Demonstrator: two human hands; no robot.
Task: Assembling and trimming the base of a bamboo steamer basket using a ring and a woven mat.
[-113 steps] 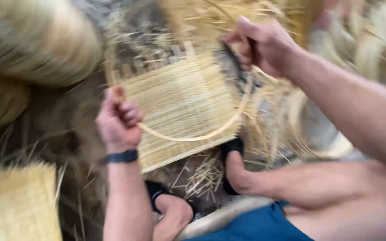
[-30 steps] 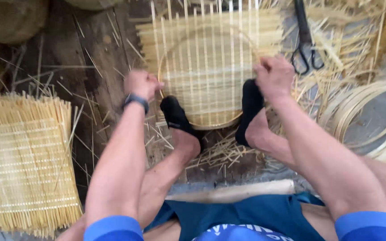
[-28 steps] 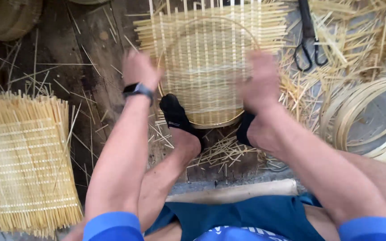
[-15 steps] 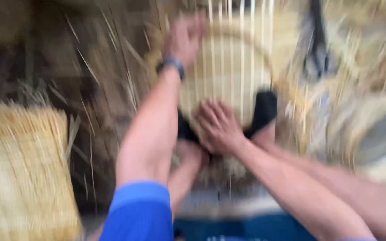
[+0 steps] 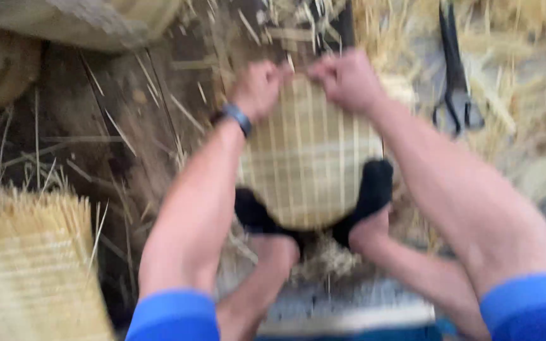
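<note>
Gripping: left hand (image 5: 258,88) and right hand (image 5: 347,79), both closed on far edge of woven mat (image 5: 308,158).
Feet: black socks (image 5: 374,189) pin mat's near edge.
Scissors (image 5: 455,82): right of mat.

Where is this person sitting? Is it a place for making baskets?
Probably yes, a basket-weaving spot on the ground. Both hands, left hand and right hand, grip the far edge of a woven mat pinned under black-socked feet. Straw scraps lie around, shears nearby, and another woven mat sits at the left.
</note>
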